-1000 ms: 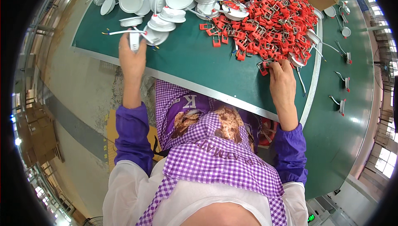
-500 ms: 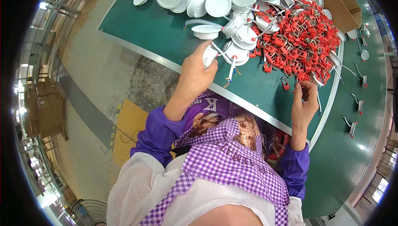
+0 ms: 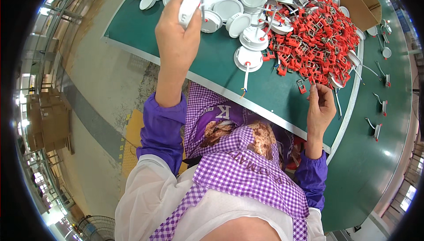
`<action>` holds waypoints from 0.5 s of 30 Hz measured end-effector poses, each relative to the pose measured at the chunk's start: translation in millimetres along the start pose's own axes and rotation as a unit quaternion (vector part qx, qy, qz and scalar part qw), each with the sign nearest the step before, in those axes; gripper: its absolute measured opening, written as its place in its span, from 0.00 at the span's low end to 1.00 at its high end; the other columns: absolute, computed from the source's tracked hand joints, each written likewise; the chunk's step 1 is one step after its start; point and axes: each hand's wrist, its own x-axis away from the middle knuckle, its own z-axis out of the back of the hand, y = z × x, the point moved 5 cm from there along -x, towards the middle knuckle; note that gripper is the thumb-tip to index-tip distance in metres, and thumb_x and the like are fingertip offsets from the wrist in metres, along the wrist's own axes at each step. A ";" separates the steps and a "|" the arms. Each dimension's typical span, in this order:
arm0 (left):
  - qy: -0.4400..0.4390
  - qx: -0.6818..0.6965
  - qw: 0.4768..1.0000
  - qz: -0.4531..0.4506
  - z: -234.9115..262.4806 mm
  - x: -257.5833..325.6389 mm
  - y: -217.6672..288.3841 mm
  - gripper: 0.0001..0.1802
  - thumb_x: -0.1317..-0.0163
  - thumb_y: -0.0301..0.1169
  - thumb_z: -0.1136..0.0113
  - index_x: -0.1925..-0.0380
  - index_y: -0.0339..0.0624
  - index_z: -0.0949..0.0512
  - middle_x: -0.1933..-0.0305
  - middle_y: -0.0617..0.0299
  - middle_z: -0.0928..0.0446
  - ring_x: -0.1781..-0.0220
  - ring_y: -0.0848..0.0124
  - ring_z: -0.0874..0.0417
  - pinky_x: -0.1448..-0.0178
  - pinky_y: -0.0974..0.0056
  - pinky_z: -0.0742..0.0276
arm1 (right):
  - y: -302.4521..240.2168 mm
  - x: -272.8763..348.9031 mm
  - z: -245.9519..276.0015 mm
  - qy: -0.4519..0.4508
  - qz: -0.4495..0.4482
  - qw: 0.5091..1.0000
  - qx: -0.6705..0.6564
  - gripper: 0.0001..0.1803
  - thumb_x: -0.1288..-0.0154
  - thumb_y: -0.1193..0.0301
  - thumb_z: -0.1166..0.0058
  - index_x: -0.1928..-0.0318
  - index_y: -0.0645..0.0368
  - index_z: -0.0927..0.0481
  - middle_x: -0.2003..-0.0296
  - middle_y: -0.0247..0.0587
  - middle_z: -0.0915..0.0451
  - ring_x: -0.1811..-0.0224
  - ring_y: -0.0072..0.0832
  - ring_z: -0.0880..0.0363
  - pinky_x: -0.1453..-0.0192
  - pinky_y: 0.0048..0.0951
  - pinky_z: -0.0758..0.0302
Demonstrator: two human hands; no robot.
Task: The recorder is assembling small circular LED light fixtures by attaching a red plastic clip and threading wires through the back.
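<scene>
Raised over the left part of the green table, my left hand (image 3: 176, 37) is closed around a white round light fitting (image 3: 189, 10), its side turned up. Past it lies a heap of similar white light fittings (image 3: 227, 9) with cable tails. One fitting (image 3: 248, 59) lies nearest the table edge, its white cable with bare-coloured wire ends pointing toward me. To the right is a pile of red clips (image 3: 316, 42) with metal wire parts. My right hand (image 3: 321, 106) pinches at the pile's near edge, on what looks like a red clip (image 3: 312, 82). A single red clip (image 3: 301, 86) lies beside those fingertips.
The green table (image 3: 212, 71) has a pale metal edge in front of me. An open cardboard box (image 3: 355, 2) stands behind the red pile. Along the right, another green surface (image 3: 362, 170) carries several spaced light fittings with red clips (image 3: 384, 107).
My left hand has moved left and up with the light fitting, away from the fitting nearest the edge. My right hand has shifted slightly left, its fingertips still at the pile's near edge.
</scene>
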 end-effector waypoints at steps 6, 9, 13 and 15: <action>0.036 0.352 0.934 0.056 4.4 -4.7 55.9 0.25 0.39 0.24 0.37 0.41 0.36 0.27 0.48 0.53 0.21 0.50 0.67 0.18 0.44 0.64 0.23 | -5.4 3.4 4.8 0.005 -0.004 1.000 -0.006 0.06 0.33 0.74 0.42 0.61 0.66 0.20 0.71 0.30 0.22 0.71 0.15 0.26 0.66 0.17 0.30; -0.137 0.509 0.838 0.139 6.0 47.1 112.7 0.28 0.43 0.25 0.31 0.43 0.31 0.29 0.47 0.50 0.22 0.47 0.60 0.19 0.40 0.60 0.24 | -4.5 4.2 10.7 0.022 -0.026 0.999 -0.029 0.05 0.33 0.75 0.41 0.62 0.66 0.21 0.72 0.29 0.23 0.72 0.13 0.27 0.68 0.16 0.32; -0.500 0.488 0.604 0.383 -65.5 117.1 140.5 0.23 0.40 0.26 0.32 0.47 0.35 0.27 0.52 0.61 0.21 0.52 0.78 0.20 0.49 0.69 0.22 | 0.4 0.6 7.3 0.024 -0.092 0.990 -0.101 0.05 0.35 0.76 0.40 0.62 0.65 0.20 0.73 0.28 0.23 0.74 0.11 0.29 0.71 0.15 0.34; -0.360 0.586 0.568 0.452 -115.1 166.6 110.7 0.19 0.36 0.25 0.38 0.46 0.36 0.29 0.52 0.60 0.22 0.51 0.73 0.19 0.48 0.65 0.19 | 1.3 -1.7 6.2 0.026 -0.032 0.994 -0.104 0.06 0.36 0.76 0.39 0.61 0.65 0.20 0.73 0.29 0.22 0.74 0.12 0.29 0.71 0.15 0.33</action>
